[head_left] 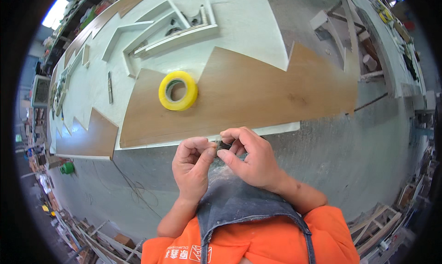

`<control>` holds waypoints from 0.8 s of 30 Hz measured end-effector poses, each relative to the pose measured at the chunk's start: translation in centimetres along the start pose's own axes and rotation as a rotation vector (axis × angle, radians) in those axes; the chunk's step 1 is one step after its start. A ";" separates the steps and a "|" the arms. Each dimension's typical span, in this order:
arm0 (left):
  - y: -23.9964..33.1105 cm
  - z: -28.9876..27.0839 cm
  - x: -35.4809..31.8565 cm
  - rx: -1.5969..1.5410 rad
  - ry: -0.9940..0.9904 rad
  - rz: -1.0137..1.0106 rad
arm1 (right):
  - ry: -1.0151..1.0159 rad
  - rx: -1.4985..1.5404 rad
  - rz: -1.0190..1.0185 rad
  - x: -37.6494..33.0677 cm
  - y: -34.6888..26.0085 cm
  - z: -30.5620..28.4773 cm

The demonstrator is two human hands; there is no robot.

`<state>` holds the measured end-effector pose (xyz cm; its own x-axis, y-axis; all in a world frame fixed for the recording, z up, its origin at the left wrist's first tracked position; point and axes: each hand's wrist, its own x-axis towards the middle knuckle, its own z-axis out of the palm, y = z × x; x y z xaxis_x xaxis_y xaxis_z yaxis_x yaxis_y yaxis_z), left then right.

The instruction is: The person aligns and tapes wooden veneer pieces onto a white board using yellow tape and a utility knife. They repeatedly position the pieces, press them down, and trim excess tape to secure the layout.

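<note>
Both my hands meet in front of my apron, just off the near edge of the table. My left hand (193, 165) pinches one side of a small dark piece (223, 146), thumb against fingertips. On its other side my right hand (251, 156) grips the same piece, fingers curled round it. The piece is mostly covered by my fingers, so its kind does not show. Beyond my hands a roll of yellow tape (188, 96) lies on a brown board with a zigzag edge (239, 94).
The white-topped table (248, 29) carries white frame pieces (184, 36), a narrow metal strip (110, 87) and a second zigzag board (90, 137). A green object (67, 168) is on the floor at left. Wooden racks (377, 229) stand behind me at right.
</note>
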<state>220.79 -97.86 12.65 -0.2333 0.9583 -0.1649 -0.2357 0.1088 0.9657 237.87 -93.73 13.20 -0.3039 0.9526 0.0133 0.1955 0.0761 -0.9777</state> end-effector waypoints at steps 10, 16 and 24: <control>-0.5 3.5 -1.3 0.287 -0.146 0.176 | 0.013 0.331 0.198 -2.0 1.2 -4.5; -0.9 2.8 -1.4 0.521 -0.270 0.481 | -0.127 0.737 0.437 -2.0 2.0 -3.4; -1.5 2.0 -1.1 0.509 -0.180 0.528 | -0.175 0.525 0.249 -1.7 2.4 -1.8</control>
<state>223.33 -98.57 11.82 -0.0265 0.9404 0.3390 0.3397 -0.3105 0.8878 240.53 -94.63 11.23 -0.4659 0.8570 -0.2203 -0.1918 -0.3409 -0.9203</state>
